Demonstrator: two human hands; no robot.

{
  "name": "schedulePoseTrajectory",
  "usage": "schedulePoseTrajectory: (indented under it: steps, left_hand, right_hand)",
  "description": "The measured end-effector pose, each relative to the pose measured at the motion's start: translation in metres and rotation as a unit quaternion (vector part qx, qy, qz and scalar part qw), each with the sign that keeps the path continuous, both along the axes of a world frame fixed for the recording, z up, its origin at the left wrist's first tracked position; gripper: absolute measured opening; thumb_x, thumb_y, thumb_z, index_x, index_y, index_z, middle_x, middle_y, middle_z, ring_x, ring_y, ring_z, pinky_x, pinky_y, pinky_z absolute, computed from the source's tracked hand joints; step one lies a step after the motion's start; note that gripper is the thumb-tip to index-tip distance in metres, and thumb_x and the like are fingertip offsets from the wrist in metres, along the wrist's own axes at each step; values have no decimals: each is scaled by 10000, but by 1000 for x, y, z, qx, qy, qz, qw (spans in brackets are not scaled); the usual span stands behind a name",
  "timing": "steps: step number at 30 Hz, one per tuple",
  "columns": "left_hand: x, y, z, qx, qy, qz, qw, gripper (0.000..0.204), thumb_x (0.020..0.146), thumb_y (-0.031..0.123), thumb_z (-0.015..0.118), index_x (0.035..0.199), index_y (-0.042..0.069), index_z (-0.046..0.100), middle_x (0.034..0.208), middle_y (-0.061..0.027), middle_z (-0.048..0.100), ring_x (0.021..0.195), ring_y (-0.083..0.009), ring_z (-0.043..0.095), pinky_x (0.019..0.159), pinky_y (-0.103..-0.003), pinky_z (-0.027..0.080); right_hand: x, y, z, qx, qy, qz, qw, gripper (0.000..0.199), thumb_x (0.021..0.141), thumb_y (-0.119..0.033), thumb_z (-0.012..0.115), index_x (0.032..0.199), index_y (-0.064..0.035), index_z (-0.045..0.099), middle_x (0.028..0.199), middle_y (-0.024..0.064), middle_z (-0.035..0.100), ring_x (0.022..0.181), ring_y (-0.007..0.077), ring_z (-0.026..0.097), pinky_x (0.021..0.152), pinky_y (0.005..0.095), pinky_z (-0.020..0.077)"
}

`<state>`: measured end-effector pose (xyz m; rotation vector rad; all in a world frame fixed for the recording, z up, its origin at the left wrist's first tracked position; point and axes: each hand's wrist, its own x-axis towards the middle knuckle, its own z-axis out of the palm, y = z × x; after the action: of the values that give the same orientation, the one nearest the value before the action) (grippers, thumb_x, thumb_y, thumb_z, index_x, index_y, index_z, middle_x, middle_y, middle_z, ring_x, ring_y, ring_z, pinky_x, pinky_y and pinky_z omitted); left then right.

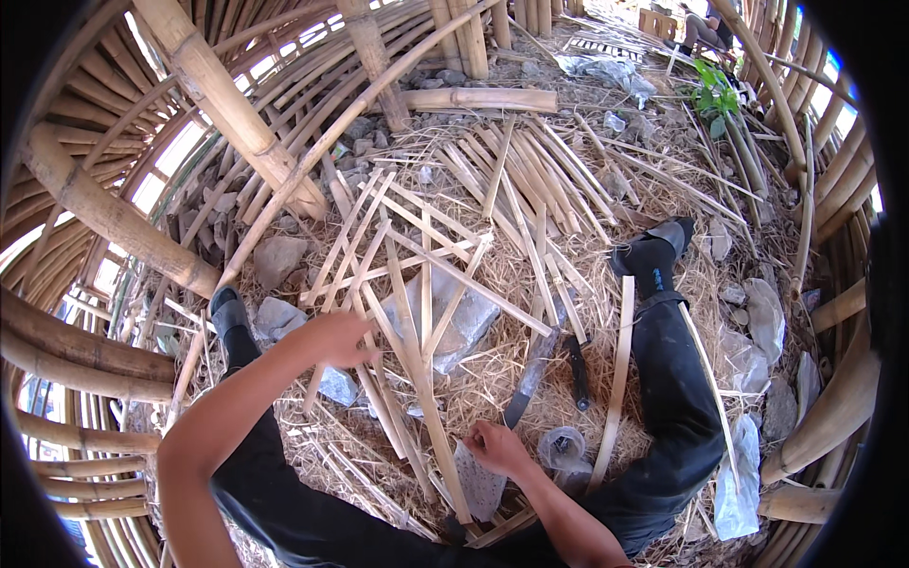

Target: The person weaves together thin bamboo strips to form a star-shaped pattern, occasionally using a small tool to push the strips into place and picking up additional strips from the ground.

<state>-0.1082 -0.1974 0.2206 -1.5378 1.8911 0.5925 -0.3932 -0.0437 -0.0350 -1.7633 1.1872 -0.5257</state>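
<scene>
My left hand is over the left side of a loose pile of split bamboo strips, with its fingers curled. What it holds, if anything, is hidden. My right hand is low in front of me, fingers bent together, above a pale translucent plastic bag. I cannot make out anything in its grip. One long bamboo strip runs from the pile toward my lap, between the hands. A wide-bladed machete and a smaller black-handled knife lie on the straw to the right of the pile.
My outstretched legs flank the strips. A clear plastic cup stands by my right thigh. More bamboo slats lie farther off. Thick bamboo poles lean at the left. Stones and plastic litter the straw. Another person sits far back.
</scene>
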Motion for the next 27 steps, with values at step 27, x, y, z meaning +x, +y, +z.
schedulePoseTrajectory:
  steps: [27]
  left_hand:
    - [136, 18, -9, -57, 329, 235, 913, 496, 1006, 342, 673, 1379, 23, 604, 1247, -135, 698, 1117, -211, 673, 983, -350, 523]
  right_hand:
    - [-26, -395, 13, -350, 362, -168, 847, 542, 848, -255, 678, 1307, 10, 564, 1389, 280, 508, 1301, 472, 495, 1066, 560, 428]
